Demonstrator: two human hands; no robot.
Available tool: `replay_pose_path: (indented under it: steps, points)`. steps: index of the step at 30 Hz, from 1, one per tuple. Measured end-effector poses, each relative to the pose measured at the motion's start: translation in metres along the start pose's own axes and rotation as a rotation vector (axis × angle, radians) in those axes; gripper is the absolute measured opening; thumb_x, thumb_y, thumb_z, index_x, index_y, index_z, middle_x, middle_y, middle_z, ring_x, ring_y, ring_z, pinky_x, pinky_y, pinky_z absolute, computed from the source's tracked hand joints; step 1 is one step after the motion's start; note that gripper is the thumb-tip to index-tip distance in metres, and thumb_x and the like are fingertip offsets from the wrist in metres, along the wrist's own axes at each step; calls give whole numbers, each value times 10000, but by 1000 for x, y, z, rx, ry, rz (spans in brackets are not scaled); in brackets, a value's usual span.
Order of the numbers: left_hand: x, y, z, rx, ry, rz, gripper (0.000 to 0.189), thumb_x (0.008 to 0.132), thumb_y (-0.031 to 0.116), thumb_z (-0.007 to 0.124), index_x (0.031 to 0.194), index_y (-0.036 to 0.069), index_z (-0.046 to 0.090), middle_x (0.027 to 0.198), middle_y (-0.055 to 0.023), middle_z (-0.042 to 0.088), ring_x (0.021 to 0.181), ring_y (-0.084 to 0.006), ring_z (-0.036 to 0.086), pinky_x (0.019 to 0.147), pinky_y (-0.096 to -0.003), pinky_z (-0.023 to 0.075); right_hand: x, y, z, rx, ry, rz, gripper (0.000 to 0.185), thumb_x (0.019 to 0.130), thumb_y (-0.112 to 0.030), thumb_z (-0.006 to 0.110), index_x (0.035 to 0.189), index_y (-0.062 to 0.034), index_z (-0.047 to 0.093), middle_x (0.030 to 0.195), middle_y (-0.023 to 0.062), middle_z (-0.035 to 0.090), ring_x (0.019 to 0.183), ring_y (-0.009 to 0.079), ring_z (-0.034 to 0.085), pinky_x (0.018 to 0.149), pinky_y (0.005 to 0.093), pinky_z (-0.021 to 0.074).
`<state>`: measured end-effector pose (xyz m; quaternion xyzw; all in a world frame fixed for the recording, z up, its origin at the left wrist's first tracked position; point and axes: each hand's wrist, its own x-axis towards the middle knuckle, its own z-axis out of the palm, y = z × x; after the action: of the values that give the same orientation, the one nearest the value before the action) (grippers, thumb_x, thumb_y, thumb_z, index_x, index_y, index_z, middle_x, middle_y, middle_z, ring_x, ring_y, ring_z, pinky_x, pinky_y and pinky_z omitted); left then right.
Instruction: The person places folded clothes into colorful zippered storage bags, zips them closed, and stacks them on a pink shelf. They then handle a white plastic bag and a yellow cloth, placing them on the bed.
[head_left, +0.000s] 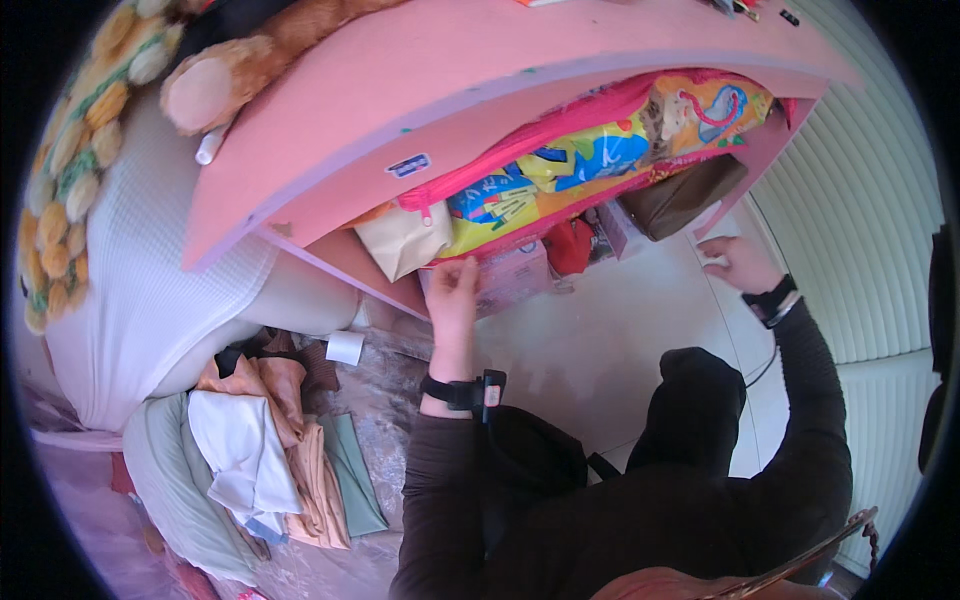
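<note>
My left hand (453, 291) is raised with curled fingers before the lower left of an open pink compartment (330, 251). Nothing shows in its fingers, though their inner side is partly hidden. Right by it are a cream pouch (405, 238) with a pink zip pull and a pink printed box (517, 276). Off to the right, my right hand (746, 264) pinches a small white object (716, 261), too small to identify. A brown pouch (684, 196) lies above that hand. Across the compartment stretches a colourful printed bag (570, 176) with pink trim.
A red item (570, 246) sits beside the pink box. The pink top (480, 45) overhangs the compartment, with a plush toy (217, 82) at its left. Folded clothes (255, 442) lie on a patterned cover at left. A white ribbed panel (862, 225) borders the right.
</note>
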<state>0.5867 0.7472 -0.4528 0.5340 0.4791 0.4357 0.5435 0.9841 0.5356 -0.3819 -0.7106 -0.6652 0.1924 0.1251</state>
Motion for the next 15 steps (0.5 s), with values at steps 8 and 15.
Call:
replay_pose_path:
  steps: [8, 15]
  points:
    - [-22, 72, 83, 682, 83, 1160, 620, 755, 148, 759, 1312, 60, 501, 1418, -213, 392, 1291, -422, 379, 1060, -498, 329, -25, -17, -50, 203, 321, 66, 597, 810, -129, 698, 1360, -62, 475, 1291, 157, 557, 1118, 283, 574, 914, 393, 483]
    - [9, 117, 120, 1043, 163, 1110, 914, 738, 477, 732, 1423, 12, 345, 1418, -255, 375, 1314, -488, 312, 1072, -613, 231, 72, -105, -43, -270, 626, -519, 798, 755, -345, 754, 1403, -43, 398, 1528, 191, 260, 1440, 432, 127, 1133, 548, 206]
